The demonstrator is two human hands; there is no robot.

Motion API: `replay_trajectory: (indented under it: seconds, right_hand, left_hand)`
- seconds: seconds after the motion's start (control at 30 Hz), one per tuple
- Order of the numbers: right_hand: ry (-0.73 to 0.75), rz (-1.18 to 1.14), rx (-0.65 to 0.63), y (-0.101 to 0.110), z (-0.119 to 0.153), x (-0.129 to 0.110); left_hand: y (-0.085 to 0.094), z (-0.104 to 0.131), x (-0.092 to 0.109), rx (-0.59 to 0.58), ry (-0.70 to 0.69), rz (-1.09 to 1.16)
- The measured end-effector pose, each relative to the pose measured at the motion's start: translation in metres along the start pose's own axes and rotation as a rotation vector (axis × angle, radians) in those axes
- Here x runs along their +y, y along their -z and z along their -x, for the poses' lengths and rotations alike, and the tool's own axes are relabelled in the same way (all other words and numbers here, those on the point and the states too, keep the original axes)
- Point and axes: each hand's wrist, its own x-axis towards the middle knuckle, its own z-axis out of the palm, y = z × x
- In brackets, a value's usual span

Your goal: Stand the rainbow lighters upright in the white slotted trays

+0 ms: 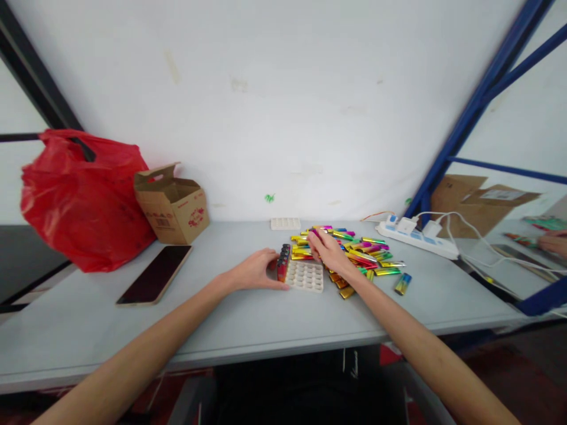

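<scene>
A white tray (305,277) with rows of round holes lies on the table. Several lighters (283,262) with black tops stand upright in a row along its left end. Around that end curves my left hand (254,271), its thumb at the tray's front edge and its fingers behind the lighters. Just right of the tray is a loose pile of shiny metallic sleeves (367,254) in gold, green, pink and blue. Over the pile's left part, my right hand (325,248) is closed with its fingertips pinched together. A magenta shiny piece shows at them; most of it is hidden.
A second white tray (285,224) lies by the wall. To the left are a phone (155,275), an open cardboard box (175,206) and a red plastic bag (88,200). A power strip (416,236) with cables sits at right, beside a blue metal frame (469,112). Another person's hand (553,242) shows beyond.
</scene>
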Motion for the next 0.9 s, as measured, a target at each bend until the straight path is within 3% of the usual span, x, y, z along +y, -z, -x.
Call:
replay_trajectory:
  seconds: [0.17, 0.57, 0.9]
  right_hand:
    - [0.208, 0.298, -0.075, -0.005, 0.000, -0.008]
    - [0.157, 0.339, -0.176, -0.006, 0.000, -0.004]
    - [0.293, 0.544, -0.287, -0.013, 0.002, -0.002]
  left_hand:
    - [0.000, 0.000, 0.000, 0.002, -0.002, 0.000]
    - [0.001, 0.000, 0.002, -0.017, 0.002, 0.007]
    - [0.001, 0.000, 0.001, -0.026, -0.006, 0.012]
